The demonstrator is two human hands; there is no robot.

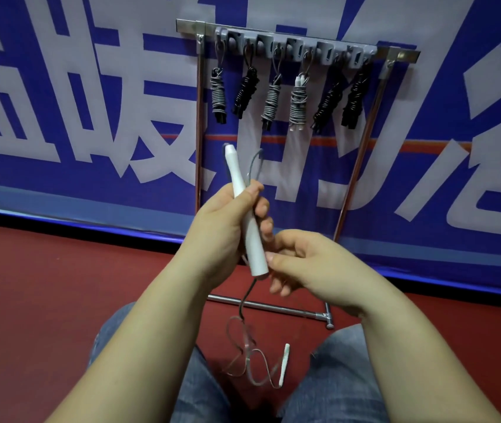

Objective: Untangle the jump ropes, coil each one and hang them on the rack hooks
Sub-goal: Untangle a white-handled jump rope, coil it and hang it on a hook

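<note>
While the left hand (228,227) curls round the middle of a white handle (244,212), that handle stands nearly upright, tilted a little, its narrow tip above the fist and its butt end below it. The right hand (310,264) sits just beside the butt end, thumb tip touching the handle's lower part, the other fingers loosely bent underneath; whether they pinch the cord there I cannot tell. A thin grey cord (254,166) loops out above the grip, from the tip and back behind the left fingers. Below the grip a dark cord (246,300) hangs from the butt end down to the floor (44,285), where it lies in loose pale loops (252,358) between the person's knees, ending at a second white handle (284,366) lying on the red carpet. Beyond the hands stands a metal rack (356,166), its foot bar (273,306) on the floor just past the right wrist. Well above the grip, the rack's grey hook bar (298,45) carries six coiled ropes (298,102), three grey or white, three black, each hanging from its own hook. Behind the rack hangs a blue banner (90,87) with large white characters.
</note>
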